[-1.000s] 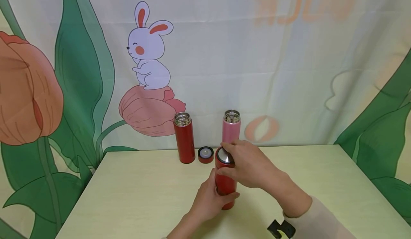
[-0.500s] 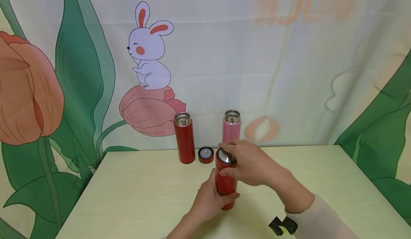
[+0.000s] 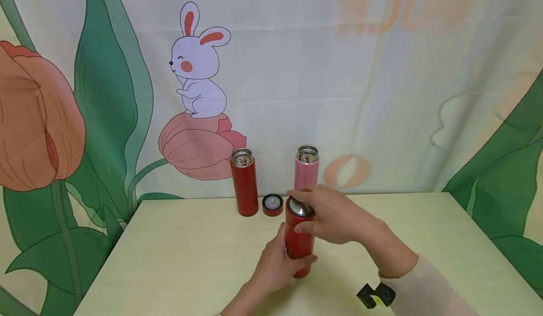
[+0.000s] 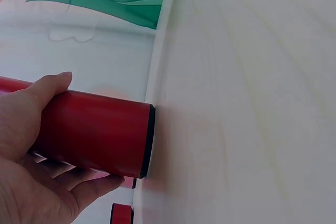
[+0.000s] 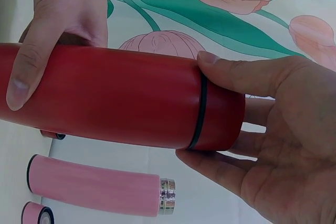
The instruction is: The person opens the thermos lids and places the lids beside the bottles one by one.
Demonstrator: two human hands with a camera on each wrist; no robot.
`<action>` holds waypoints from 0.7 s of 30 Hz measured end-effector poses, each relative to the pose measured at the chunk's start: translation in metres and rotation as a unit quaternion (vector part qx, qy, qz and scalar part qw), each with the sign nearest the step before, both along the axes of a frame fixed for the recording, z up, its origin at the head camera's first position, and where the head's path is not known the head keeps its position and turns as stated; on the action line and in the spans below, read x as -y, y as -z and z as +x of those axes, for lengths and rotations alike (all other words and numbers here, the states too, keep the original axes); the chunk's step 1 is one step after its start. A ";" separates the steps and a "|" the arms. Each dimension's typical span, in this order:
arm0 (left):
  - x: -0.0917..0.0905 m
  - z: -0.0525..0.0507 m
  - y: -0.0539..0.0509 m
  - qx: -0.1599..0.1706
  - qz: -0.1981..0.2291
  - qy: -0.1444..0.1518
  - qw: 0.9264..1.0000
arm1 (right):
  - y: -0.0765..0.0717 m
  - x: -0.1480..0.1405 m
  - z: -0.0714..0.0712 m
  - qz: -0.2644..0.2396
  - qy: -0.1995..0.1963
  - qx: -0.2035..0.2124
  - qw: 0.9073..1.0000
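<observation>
A red thermos flask (image 3: 299, 240) stands upright on the table, its lid (image 3: 299, 207) on top showing a silver disc with a dark rim. My left hand (image 3: 275, 265) grips the flask's lower body, thumb on one side and fingers on the other. Up at the lid, my right hand (image 3: 337, 214) holds it between thumb and fingers. From the right wrist, a black ring (image 5: 199, 111) marks the seam between body and lid (image 5: 224, 121). The left wrist view shows the flask's dark base edge at the tabletop.
Behind stand an uncapped red flask (image 3: 244, 188) and an uncapped pink flask (image 3: 306, 173), both with steel necks. An upturned red lid (image 3: 272, 205) lies between them. A pink lid (image 5: 35, 213) lies near the pink flask. A printed curtain (image 3: 271, 85) hangs behind the table.
My right wrist has shifted slightly right and upward, turning the hand a little around the lid. The left hand keeps its grip in place.
</observation>
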State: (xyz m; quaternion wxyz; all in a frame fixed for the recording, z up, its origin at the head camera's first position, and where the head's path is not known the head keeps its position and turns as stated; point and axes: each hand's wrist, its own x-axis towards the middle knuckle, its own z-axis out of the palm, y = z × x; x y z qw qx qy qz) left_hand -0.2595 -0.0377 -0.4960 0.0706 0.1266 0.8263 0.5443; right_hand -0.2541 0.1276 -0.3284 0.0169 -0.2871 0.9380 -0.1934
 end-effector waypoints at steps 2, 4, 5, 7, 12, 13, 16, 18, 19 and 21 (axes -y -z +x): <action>0.000 0.000 0.000 0.001 0.001 0.000 1.000 | 0.000 0.000 -0.001 0.000 -0.005 0.002 1.000; 0.000 -0.001 0.000 0.001 0.001 0.000 1.000 | 0.000 -0.001 -0.001 0.001 -0.010 0.003 1.000; 0.000 -0.001 0.000 0.002 0.001 0.000 1.000 | 0.000 -0.001 -0.001 0.001 -0.013 0.003 1.000; 0.000 -0.001 0.000 0.001 0.001 0.000 1.000 | 0.000 -0.001 -0.002 0.001 -0.019 0.005 1.000; 0.000 -0.001 0.000 0.000 0.001 0.001 1.000 | -0.001 -0.003 -0.003 -0.001 -0.038 0.008 0.999; 0.000 -0.001 0.000 -0.001 0.001 0.001 1.000 | -0.002 -0.003 -0.003 -0.001 -0.041 0.009 0.999; 0.000 -0.001 0.000 -0.005 -0.001 0.000 1.000 | -0.002 -0.004 -0.004 -0.002 -0.048 0.012 0.999; 0.000 -0.001 0.000 -0.007 -0.002 -0.001 1.000 | -0.002 -0.005 -0.004 -0.003 -0.051 0.015 0.999; 0.000 0.000 0.000 -0.009 -0.002 -0.001 1.000 | -0.002 -0.005 -0.005 -0.004 -0.052 0.017 0.998; 0.000 0.000 0.000 -0.010 -0.004 -0.002 1.000 | -0.002 -0.005 -0.005 -0.006 -0.053 0.021 0.998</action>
